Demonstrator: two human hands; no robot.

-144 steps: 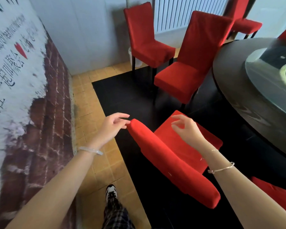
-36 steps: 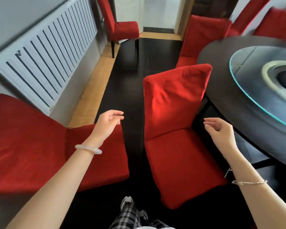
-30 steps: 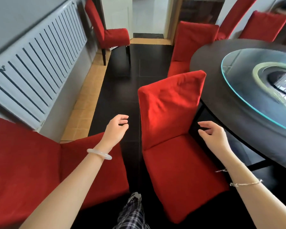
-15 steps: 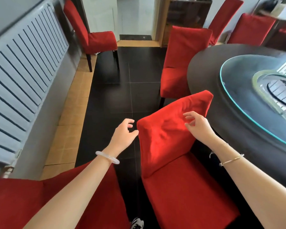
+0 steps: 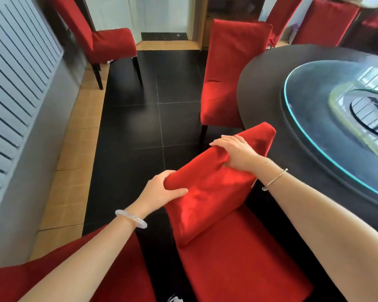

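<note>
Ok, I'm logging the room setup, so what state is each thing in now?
Nearest red fabric-covered chair: backrest top gripped by both hands.
Left hand: grips the backrest's left corner.
Right hand: grips its top edge.
Red chair ahead: upright beside the round dark table.
Red chair by the wall: upright, untouched.

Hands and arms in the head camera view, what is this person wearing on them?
No sleeves or gloves are in view. Behind the left hand the wrist carries a smooth, pale, translucent bangle. Behind the right hand sits a thin silvery bracelet with a short dangling chain. No rings show.
</note>
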